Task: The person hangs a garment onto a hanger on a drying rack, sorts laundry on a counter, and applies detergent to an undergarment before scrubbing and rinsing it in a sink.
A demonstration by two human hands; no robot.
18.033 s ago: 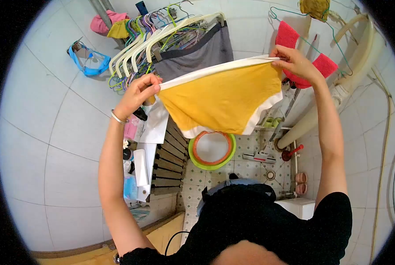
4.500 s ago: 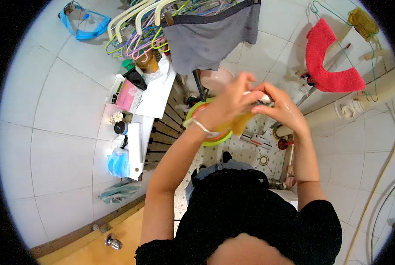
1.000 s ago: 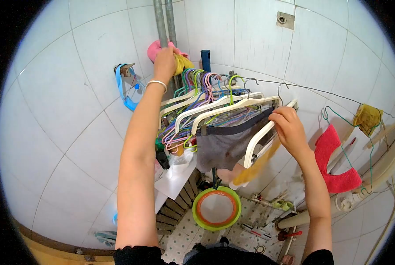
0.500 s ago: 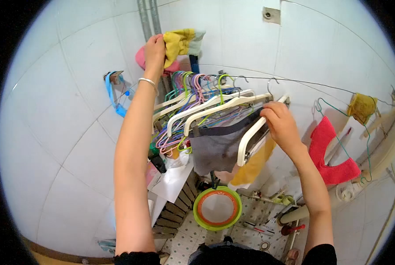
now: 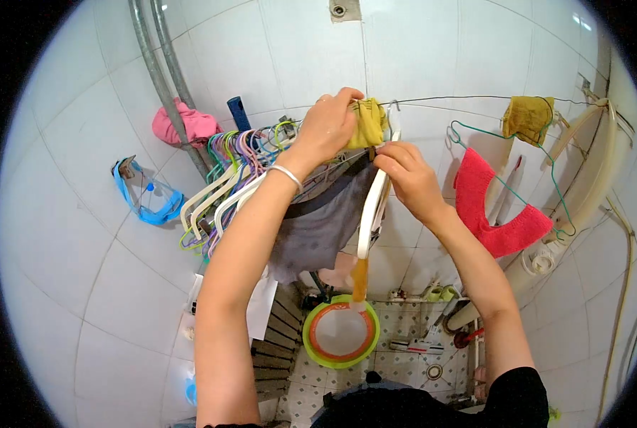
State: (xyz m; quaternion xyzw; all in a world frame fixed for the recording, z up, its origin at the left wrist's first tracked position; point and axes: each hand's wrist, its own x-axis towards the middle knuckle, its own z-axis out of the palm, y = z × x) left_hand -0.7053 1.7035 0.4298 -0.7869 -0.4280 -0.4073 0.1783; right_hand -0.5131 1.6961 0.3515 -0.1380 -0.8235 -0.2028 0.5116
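One pink cloth stays by two pipes. Left hand has moved one yellow cloth from there to the wire, fingers gripping it. Right hand pinches one white hanger; one yellow garment hangs below.

Head camera: worn by me, looking forward and down
Tiled wall: ahead, across the top
Floor: below, at the bottom
Left grip, right grip: mine, nearer, above centre
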